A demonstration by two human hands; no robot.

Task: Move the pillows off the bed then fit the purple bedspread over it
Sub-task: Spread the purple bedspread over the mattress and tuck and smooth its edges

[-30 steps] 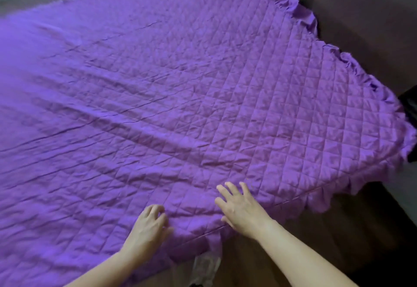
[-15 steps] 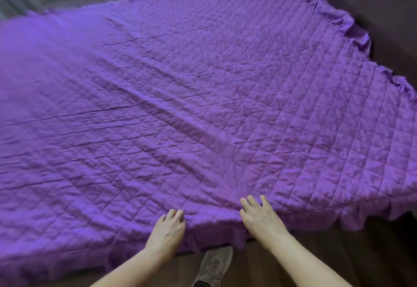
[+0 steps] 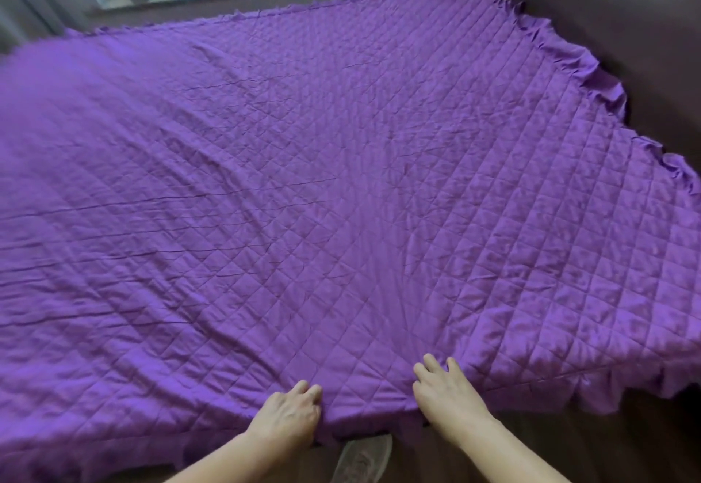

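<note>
Purple bedspread (image 3: pixel 341 198) lies spread out, quilted and ruffled.
Left hand (image 3: pixel 288 416) grips its near edge; right hand (image 3: pixel 444 393) presses it, fingers extended.

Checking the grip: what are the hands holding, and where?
The left hand grips the purple bedspread at its near edge; the right hand rests atop that edge, grip unclear.

You have no readable text, label, brand, number or sign anywhere in this view. The purple bedspread (image 3: pixel 341 179) shows only plain quilted stitching. The shoe (image 3: pixel 360 460) under its near edge is too blurred for you to make out any mark.
</note>
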